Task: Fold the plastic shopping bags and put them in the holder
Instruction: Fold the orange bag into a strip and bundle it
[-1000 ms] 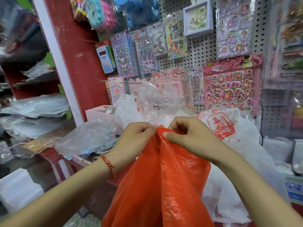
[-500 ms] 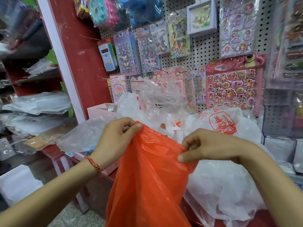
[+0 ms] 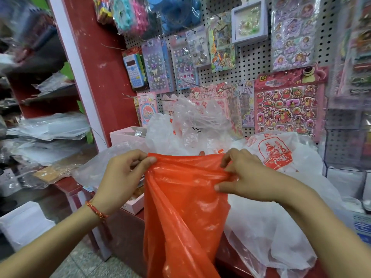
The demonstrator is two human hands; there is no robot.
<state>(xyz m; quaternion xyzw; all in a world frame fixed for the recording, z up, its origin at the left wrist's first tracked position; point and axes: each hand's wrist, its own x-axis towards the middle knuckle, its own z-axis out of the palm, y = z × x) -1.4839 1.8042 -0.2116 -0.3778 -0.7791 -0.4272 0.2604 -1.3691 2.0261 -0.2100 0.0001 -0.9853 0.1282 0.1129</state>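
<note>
Pinching orange bag (image 3: 180,207), left hand (image 3: 122,177) and right hand (image 3: 247,175); "TOY STORY" stickers (image 3: 289,109) behind.

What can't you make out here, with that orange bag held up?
Head view only:
orange bag: its lower end is cut off by the bottom edge.
counter: its top is mostly hidden by the white bags and the orange bag.
left shelves: blurred, contents unclear.
bag holder: none recognisable.
</note>
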